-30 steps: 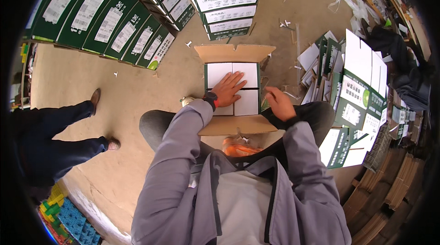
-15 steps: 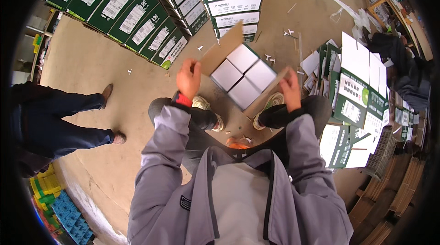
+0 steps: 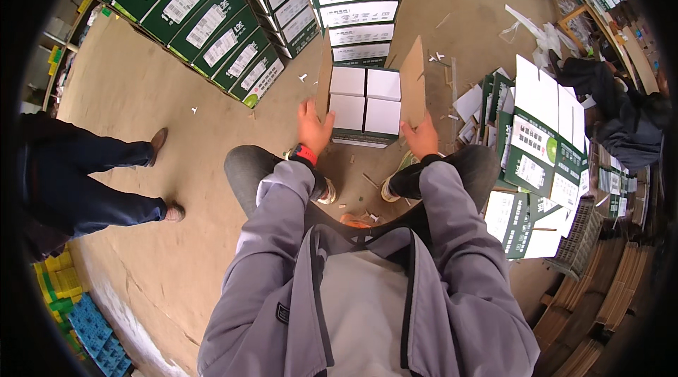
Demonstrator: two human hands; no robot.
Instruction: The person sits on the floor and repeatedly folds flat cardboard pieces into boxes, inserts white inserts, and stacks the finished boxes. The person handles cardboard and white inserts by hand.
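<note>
An open-topped carton [image 3: 361, 141] stands on the floor in front of me, squared to my body between my knees. Inside it sit several white boxes [image 3: 384, 115] in a tight grid. Its left flap [image 3: 323, 73] and right flap [image 3: 414, 77], both plain brown inside, stand up. My left hand [image 3: 314, 128], with a red band at the wrist, pinches the near end of the left flap between thumb and fingers. On the other side my right hand [image 3: 422, 140] grips the near end of the right flap the same way.
Tall stacks of green-and-white cartons [image 3: 212, 31] stand ahead and to the left. Flattened cartons [image 3: 544, 144] are piled at my right, beside a crate [image 3: 579, 236]. Small white scraps [image 3: 304, 78] litter the floor [image 3: 176, 179]. A person's legs [image 3: 106, 172] are at the left.
The carton has turned from a diagonal to a square position and shifted slightly farther from me. My left hand has come down onto the left flap; my right hand has moved inward and nearer.
</note>
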